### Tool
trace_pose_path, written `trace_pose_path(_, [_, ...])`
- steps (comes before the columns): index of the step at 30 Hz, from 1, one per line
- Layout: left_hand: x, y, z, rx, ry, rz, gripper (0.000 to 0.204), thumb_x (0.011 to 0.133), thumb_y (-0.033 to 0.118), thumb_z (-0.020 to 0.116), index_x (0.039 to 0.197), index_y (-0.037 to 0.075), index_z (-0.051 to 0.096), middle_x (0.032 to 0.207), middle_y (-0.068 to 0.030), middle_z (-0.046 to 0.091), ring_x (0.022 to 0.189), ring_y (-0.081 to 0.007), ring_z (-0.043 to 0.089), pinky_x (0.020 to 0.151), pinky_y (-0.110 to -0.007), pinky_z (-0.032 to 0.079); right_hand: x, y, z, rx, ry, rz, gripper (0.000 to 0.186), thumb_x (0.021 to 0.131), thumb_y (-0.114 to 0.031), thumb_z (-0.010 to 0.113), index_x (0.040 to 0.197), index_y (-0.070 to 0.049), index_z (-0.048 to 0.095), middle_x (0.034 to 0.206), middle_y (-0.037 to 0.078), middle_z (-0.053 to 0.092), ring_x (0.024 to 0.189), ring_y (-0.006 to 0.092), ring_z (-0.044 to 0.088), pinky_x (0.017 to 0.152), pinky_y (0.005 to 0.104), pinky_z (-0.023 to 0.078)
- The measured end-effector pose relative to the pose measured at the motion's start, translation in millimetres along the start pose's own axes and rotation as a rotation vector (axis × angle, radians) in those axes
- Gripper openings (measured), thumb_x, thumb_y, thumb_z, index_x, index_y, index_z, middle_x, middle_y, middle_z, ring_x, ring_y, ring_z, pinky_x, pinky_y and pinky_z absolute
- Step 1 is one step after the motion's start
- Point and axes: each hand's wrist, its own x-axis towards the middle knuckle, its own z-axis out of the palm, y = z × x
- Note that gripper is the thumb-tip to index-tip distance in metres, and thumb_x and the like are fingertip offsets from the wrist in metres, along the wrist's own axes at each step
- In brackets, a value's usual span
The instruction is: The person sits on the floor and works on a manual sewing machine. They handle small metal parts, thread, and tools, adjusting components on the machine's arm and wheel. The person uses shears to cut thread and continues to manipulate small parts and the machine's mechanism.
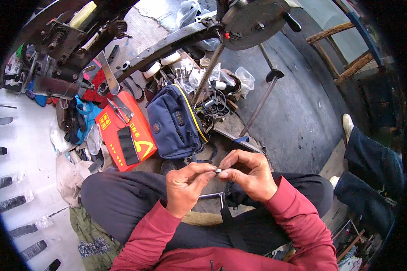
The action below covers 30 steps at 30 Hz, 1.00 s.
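Small dark piece (218,171): pinched between the fingertips of the left hand (185,187) and right hand (251,174), both grasping it above the lap; kind too small to tell. Best handled close, with a steady pinch. Beyond the fingers: navy pouch (174,122); farther left, red box (124,131), scissors (120,110) lying on it.

Grey concrete floor (298,113), wooden ladder-like frame (343,49) at right, daylight

Concrete floor (298,113): blue bag (174,122), red box (126,131).
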Motion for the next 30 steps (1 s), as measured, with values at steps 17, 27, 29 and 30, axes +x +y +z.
trace_pose_path(17, [1, -18, -7, -0.738, 0.03, -0.349, 0.017, 0.101, 0.02, 0.068, 0.109, 0.005, 0.069, 0.064, 0.0073, 0.042, 0.051, -0.0042, 0.03, 0.055, -0.027, 0.027, 9, -6, -3, 0.298, 0.039, 0.216, 0.014, 0.098, -0.009, 0.071, 0.104, 0.003, 0.068, 0.093, 0.008, 0.072, 0.08, 0.0152, 0.069, 0.075, 0.0307, 0.058])
trace_pose_path(27, [-1, -13, -4, -0.405, 0.047, -0.224, 0.012, 0.099, 0.006, 0.07, 0.109, 0.0, 0.071, 0.091, -0.0002, 0.071, 0.073, -0.0039, 0.057, 0.064, -0.021, 0.042, 8, -6, 7, 0.232, -0.072, 0.165, 0.025, 0.095, -0.009, 0.075, 0.116, 0.004, 0.069, 0.101, 0.004, 0.073, 0.094, 0.0097, 0.066, 0.086, 0.0282, 0.055])
trace_pose_path(29, [-3, -7, 1, -0.139, 0.097, -0.128, 0.012, 0.099, 0.003, 0.069, 0.109, -0.002, 0.072, 0.095, -0.0023, 0.073, 0.081, -0.0044, 0.062, 0.07, -0.021, 0.047, 7, -4, 7, 0.123, -0.035, 0.117, 0.021, 0.094, -0.008, 0.076, 0.111, 0.003, 0.07, 0.099, 0.004, 0.072, 0.092, 0.0091, 0.065, 0.082, 0.0275, 0.055])
trace_pose_path(30, [-3, -4, -1, -0.021, 0.067, -0.09, 0.01, 0.098, 0.001, 0.069, 0.107, -0.004, 0.072, 0.098, -0.0033, 0.074, 0.09, -0.0059, 0.066, 0.077, -0.021, 0.051, 7, -3, 7, 0.059, -0.032, 0.115, 0.019, 0.095, -0.007, 0.075, 0.111, 0.003, 0.069, 0.099, 0.003, 0.071, 0.091, 0.0085, 0.065, 0.08, 0.0266, 0.054])
